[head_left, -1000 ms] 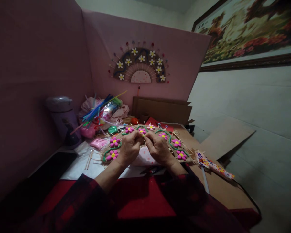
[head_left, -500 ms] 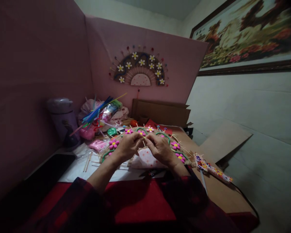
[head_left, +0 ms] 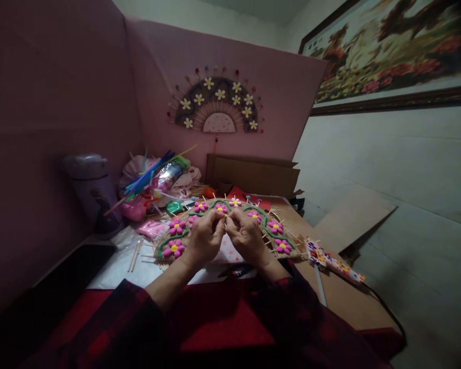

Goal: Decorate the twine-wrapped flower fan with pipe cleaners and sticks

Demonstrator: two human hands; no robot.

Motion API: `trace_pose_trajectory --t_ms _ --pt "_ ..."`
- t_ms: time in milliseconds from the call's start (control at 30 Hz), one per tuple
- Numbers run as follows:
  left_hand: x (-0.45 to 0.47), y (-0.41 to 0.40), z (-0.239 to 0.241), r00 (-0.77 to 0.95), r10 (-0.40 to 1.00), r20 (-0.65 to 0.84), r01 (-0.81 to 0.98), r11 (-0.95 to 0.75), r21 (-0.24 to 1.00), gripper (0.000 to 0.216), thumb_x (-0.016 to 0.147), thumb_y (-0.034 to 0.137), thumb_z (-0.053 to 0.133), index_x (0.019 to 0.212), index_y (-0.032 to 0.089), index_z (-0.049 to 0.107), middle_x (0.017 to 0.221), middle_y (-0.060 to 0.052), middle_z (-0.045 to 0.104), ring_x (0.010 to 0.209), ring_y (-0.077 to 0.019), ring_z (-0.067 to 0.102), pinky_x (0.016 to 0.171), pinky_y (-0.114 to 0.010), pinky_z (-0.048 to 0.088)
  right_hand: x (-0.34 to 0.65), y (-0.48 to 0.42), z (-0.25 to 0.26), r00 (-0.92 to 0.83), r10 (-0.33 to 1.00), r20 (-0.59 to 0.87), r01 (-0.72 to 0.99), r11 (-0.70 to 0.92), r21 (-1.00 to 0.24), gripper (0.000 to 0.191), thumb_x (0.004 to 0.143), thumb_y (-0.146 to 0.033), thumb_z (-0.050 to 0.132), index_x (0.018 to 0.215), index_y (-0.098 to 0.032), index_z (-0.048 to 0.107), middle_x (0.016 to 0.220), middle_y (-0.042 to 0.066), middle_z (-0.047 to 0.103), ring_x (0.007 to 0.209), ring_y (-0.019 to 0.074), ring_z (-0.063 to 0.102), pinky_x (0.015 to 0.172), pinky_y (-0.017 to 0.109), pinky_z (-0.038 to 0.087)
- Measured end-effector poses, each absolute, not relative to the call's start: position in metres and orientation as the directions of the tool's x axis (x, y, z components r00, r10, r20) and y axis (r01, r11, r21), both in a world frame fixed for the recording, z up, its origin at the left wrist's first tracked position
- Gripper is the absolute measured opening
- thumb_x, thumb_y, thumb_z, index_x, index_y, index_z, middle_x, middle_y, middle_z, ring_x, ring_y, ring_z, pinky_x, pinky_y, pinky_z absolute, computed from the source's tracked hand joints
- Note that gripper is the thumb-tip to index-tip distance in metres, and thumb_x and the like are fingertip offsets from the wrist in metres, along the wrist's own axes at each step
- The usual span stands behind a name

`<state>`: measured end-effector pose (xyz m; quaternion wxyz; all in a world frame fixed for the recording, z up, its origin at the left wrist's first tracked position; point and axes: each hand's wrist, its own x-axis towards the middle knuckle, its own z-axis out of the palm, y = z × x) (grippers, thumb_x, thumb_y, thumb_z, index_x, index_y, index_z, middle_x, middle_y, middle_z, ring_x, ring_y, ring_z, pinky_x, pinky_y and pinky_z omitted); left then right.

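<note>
My left hand (head_left: pixel 204 237) and my right hand (head_left: pixel 249 239) meet fingertip to fingertip, both closed in a pinch. Between them shows a small yellow bit (head_left: pixel 226 216) that looks like soft clay. Behind and below my hands lies a half-round fan (head_left: pixel 165 241) of brown cord and thin sticks. Pink flowers (head_left: pixel 174 248) with yellow centres and wavy green strips (head_left: pixel 267 225) decorate it. Its dotted white base (head_left: pixel 230 251) is partly hidden by my hands.
A similar fan (head_left: pixel 218 97) with white flowers hangs on the pink panel. At left stand a purple flask (head_left: pixel 92 189) and a pile of coloured pipe cleaners (head_left: pixel 149 177). A flower-patterned glue gun (head_left: pixel 334 264) lies at right, and a black phone-like slab (head_left: pixel 79 264) at left.
My hands have drawn a little closer together, fingers more curled around the yellow bit. The whole view has shifted slightly, and more of the fan's left side shows.
</note>
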<state>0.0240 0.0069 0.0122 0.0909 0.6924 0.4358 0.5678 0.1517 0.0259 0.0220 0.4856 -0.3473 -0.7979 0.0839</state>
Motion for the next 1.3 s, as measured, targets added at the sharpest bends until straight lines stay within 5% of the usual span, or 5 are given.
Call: trace_pose_trajectory --t_ms 500,700,867,1167,1300 --pt "0.029 0.011 0.023 -0.056 0.926 0.374 -0.272 -0.375 0.886 0.026 0.071 0.038 0.063 0.072 0.013 0.054 0.056 0.004 0.052 0.035 -0.006 0.045 0.03 -0.019 0.037 0.151 0.025 0.025 -0.318 0.618 0.72 0.507 0.752 -0.421 0.017 0.088 -0.022 0.04 0.075 -0.02 0.05 0.066 0.001 0.057 0.058 0.0132 0.052 0.056 0.023 0.036" --pt "0.028 0.012 0.016 -0.131 0.881 0.455 0.025 -0.456 0.889 0.02 0.078 0.035 0.054 0.073 0.016 0.054 0.055 0.004 0.052 0.036 -0.0063 0.042 0.033 -0.019 0.033 0.15 0.025 0.022 -0.372 0.605 0.704 0.555 0.753 -0.354 0.018 0.088 -0.02 0.039 0.074 -0.019 0.05 0.065 0.001 0.058 0.059 0.0137 0.054 0.058 0.023 0.035" --pt "0.021 0.011 0.018 -0.053 0.737 0.674 0.538 -0.547 0.641 0.012 0.079 0.021 0.05 0.069 0.017 0.056 0.059 0.002 0.056 0.053 -0.0106 0.05 0.051 -0.022 0.037 0.152 0.028 0.019 -0.442 0.586 0.679 0.662 0.724 -0.194 0.013 0.086 -0.019 0.042 0.08 -0.019 0.053 0.066 0.003 0.062 0.06 0.0162 0.056 0.056 0.025 0.031" --pt "0.016 0.015 0.02 0.035 0.707 0.706 0.736 -0.496 0.46 0.018 0.082 0.018 0.044 0.066 0.017 0.052 0.06 -0.001 0.054 0.056 -0.0135 0.049 0.055 -0.026 0.033 0.158 0.029 0.023 -0.451 0.547 0.705 0.684 0.719 -0.12 0.011 0.084 -0.018 0.044 0.078 -0.018 0.053 0.075 0.004 0.061 0.068 0.0173 0.056 0.059 0.026 0.031" --pt "0.015 0.016 0.02 0.111 0.775 0.622 0.632 -0.538 0.558 0.019 0.081 0.018 0.044 0.066 0.017 0.053 0.059 0.0 0.054 0.054 -0.0116 0.048 0.053 -0.024 0.035 0.157 0.033 0.022 -0.412 0.596 0.689 0.614 0.74 -0.274 0.011 0.083 -0.017 0.044 0.077 -0.019 0.052 0.07 0.003 0.06 0.064 0.0159 0.054 0.058 0.025 0.032"
